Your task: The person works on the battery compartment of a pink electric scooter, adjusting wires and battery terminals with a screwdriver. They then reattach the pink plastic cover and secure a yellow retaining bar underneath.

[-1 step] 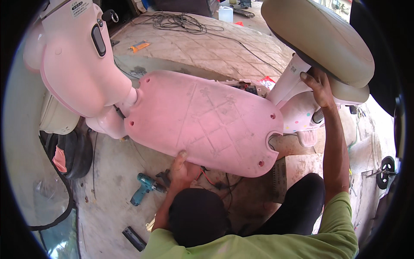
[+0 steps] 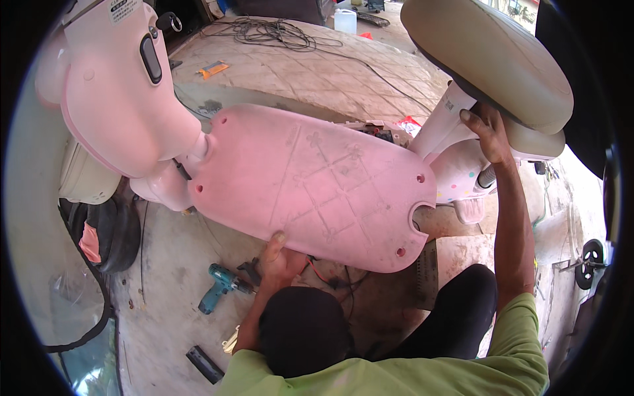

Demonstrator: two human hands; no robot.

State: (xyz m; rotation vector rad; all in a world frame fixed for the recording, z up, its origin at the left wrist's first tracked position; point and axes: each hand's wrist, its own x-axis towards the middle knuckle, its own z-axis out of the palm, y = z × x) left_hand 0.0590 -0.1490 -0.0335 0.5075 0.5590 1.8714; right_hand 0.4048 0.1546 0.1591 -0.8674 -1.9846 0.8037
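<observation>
A broad pink panel (image 2: pixel 330 198), scuffed and smudged with dirt, sits at the centre, between the pink front body (image 2: pixel 125 99) of a scooter at left and a grey-brown seat (image 2: pixel 489 59) at upper right. The person's left hand (image 2: pixel 282 261) holds the panel's near edge, thumb on top, the other fingers out of sight beneath. The right hand (image 2: pixel 490 135) reaches under the seat beside a pink post (image 2: pixel 441 122), thumb spread; its fingers are partly hidden, so whether it grips anything cannot be told. A teal power drill (image 2: pixel 221 287) (its nose towards the left forearm (image 2: pixel 254 310)) lies on the dusty floor (image 2: pixel 175 257). Beyond the panel lies a tangled black cable (image 2: pixel 281 36).
</observation>
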